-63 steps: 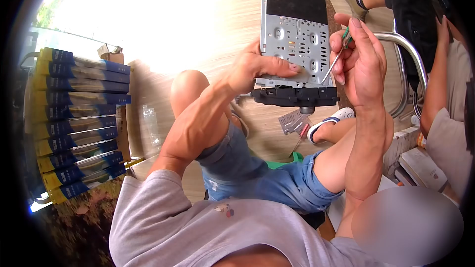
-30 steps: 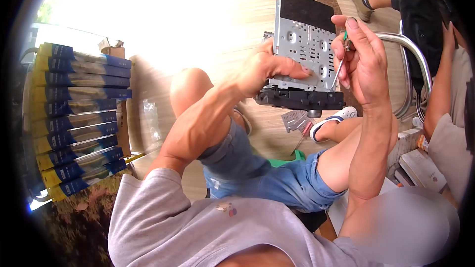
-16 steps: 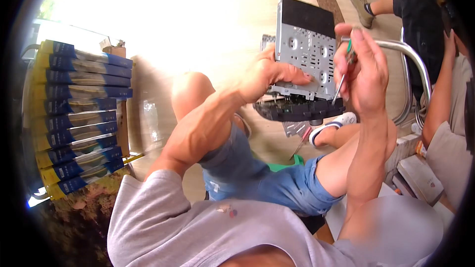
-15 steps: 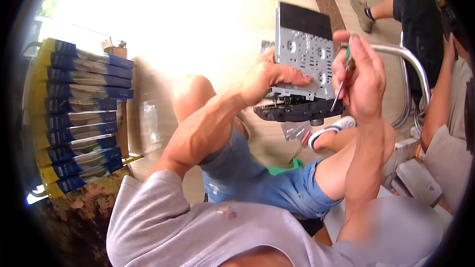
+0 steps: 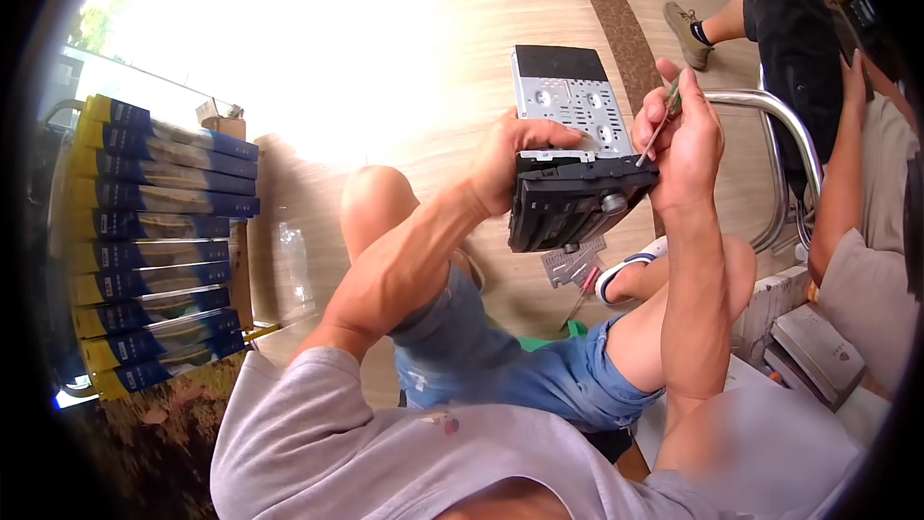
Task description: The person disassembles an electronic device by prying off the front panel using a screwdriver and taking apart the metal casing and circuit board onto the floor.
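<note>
Tipped round since the earlier frame, the metal-cased unit point(image 5: 602, 130) now turns its black front panel point(image 5: 568, 212) up to view, and both hands have come down a little with it. Wood-patterned floor point(image 5: 549, 0) spreads beneath and beyond the unit, which is held up in the air between the two hands. Well apart on the unit's left rises a stack of blue-and-yellow boxes point(image 5: 159, 241); on its right, another person in black shorts point(image 5: 794, 48) is partly in view. Denim shorts point(image 5: 472, 347) lie on the near side of the unit, and a bent metal tube frame point(image 5: 794, 125) stands to its right. At the unit's left edge, the left hand point(image 5: 505, 159) has it in a firm grip, thumb pressed on the perforated case. Just beside its right edge, the right hand point(image 5: 685, 149) pinches a slim green-handled screwdriver point(image 5: 659, 130), the tip at the panel's right corner; whether it touches is hard to tell. Below the unit, a grey perforated plate point(image 5: 566, 262) lies on the floor. Smallest is the round knob point(image 5: 613, 203) on the unit's panel.
</note>
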`<state>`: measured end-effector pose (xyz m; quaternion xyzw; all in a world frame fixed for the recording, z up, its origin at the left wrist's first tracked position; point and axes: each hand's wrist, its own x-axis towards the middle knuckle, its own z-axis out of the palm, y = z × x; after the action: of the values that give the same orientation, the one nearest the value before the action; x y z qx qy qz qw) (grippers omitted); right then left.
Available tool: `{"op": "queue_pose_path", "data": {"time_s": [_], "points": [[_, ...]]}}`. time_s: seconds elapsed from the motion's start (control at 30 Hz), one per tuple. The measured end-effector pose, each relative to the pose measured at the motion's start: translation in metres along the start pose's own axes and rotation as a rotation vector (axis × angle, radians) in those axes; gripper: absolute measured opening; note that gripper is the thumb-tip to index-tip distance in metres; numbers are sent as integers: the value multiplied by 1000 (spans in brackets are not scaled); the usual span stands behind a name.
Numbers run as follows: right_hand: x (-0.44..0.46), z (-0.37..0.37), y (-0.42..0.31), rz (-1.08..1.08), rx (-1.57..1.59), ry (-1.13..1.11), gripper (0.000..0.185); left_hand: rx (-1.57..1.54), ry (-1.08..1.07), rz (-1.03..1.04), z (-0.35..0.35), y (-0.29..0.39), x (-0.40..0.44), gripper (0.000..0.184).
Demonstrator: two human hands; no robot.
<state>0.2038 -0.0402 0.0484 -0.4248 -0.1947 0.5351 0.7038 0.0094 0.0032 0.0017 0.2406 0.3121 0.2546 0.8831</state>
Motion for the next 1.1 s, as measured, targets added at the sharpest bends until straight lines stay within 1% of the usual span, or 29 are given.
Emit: {"op": "queue_pose_path", "data": {"time_s": [0.07, 0.13, 0.2, 0.27, 0.3, 0.37, 0.43, 0.5, 0.53, 0.6, 0.63, 0.7, 0.73, 0.77, 0.8, 0.87, 0.93, 0.97, 1.0, 1.03, 1.1], "points": [[4, -3, -5, 38, 103, 14, 32, 33, 9, 3, 3, 3, -1, 44], [8, -12, -13, 27, 181, 0, 28, -19, -5, 23, 2, 3, 2, 43], [2, -11, -24, -39, 99, 121, 25, -39, 6, 75, 4, 5, 3, 39], [0, -27, -33, -101, -5, 8, 27, -24, 41, 152, 9, 10, -1, 35], [-1, -33, -34, -135, -55, -48, 28, -43, 49, 198, 10, 14, -5, 25], [-7, -25, -22, -313, -567, 43, 34, -22, 102, 311, 16, 17, -8, 21], [-20, -16, -6, -438, -802, -42, 69, -28, 147, 416, 23, 18, -9, 19], [-31, -7, 4, -580, -1213, -95, 106, 12, 154, 447, 22, 21, -13, 28], [-34, -4, 8, -570, -1226, -123, 114, 28, 160, 460, 22, 22, -14, 33], [-36, 1, 17, -549, -1252, -181, 131, 32, 207, 474, 23, 23, -15, 33], [-36, 3, 20, -559, -1313, -209, 135, 12, 225, 481, 24, 22, -13, 32], [-36, 7, 31, -552, -1299, -288, 135, 12, 238, 496, 19, 20, -9, 32], [-37, 11, 35, -558, -1292, -332, 135, 32, 296, 470, 18, 19, -9, 32], [-41, 17, 35, -456, -1318, -342, 138, 74, 348, 491, 19, 17, -9, 24], [-38, 14, 41, -548, -1347, -349, 140, 122, 391, 536, 20, 18, -7, 18], [-30, 10, 47, -512, -1311, -355, 142, 24, 387, 517, 19, 18, -1, 19], [-30, 15, 51, -400, -1307, -340, 146, 55, 399, 525, 10, 16, 6, 20], [-28, 15, 54, -401, -1303, -343, 148, 109, 375, 543, 5, 15, 8, 24], [-28, 16, 55, -451, -1302, -337, 148, 158, 355, 551, 7, 19, 6, 30], [-26, 16, 56, -473, -1272, -344, 146, 160, 432, 517, 13, 21, 2, 28], [-21, 12, 57, -490, -1242, -365, 142, 159, 421, 545, 12, 18, 4, 26]]}}
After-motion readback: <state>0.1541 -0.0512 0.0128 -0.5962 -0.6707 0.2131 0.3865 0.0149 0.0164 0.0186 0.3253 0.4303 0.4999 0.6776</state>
